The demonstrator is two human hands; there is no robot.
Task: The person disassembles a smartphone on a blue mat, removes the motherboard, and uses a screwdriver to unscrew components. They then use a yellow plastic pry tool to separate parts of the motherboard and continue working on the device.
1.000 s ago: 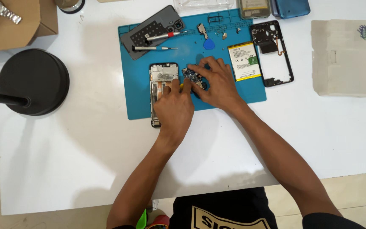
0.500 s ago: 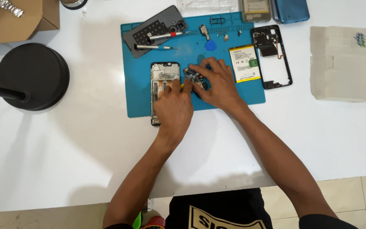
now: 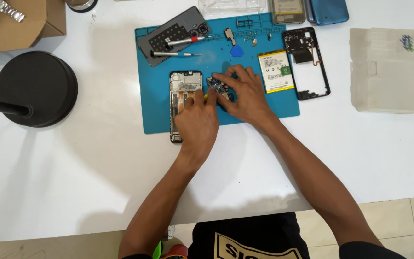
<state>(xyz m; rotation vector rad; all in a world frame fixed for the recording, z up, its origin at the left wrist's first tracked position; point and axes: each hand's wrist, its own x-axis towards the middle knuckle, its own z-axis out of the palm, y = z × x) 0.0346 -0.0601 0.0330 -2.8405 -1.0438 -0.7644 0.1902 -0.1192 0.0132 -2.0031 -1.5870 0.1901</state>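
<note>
An opened phone body (image 3: 182, 88) lies on the blue work mat (image 3: 159, 110), its inside showing. My left hand (image 3: 198, 122) rests over its lower half, fingers closed on a small yellow-tipped tool that is mostly hidden. Right beside the phone sits a small dark circuit board (image 3: 216, 86). My right hand (image 3: 246, 96) lies over that board, its fingertips pressing on it.
On the mat lie a grey phone back cover (image 3: 171, 34), two screwdrivers (image 3: 173, 54), a blue pick (image 3: 236, 51) and a battery (image 3: 276, 71). A black phone frame (image 3: 307, 62) sits at the mat's right edge. A black round lamp base (image 3: 35, 88) stands left, a translucent box (image 3: 386, 69) right.
Both hands stay on the phone and board with only small finger shifts. The view itself has drifted slightly.
</note>
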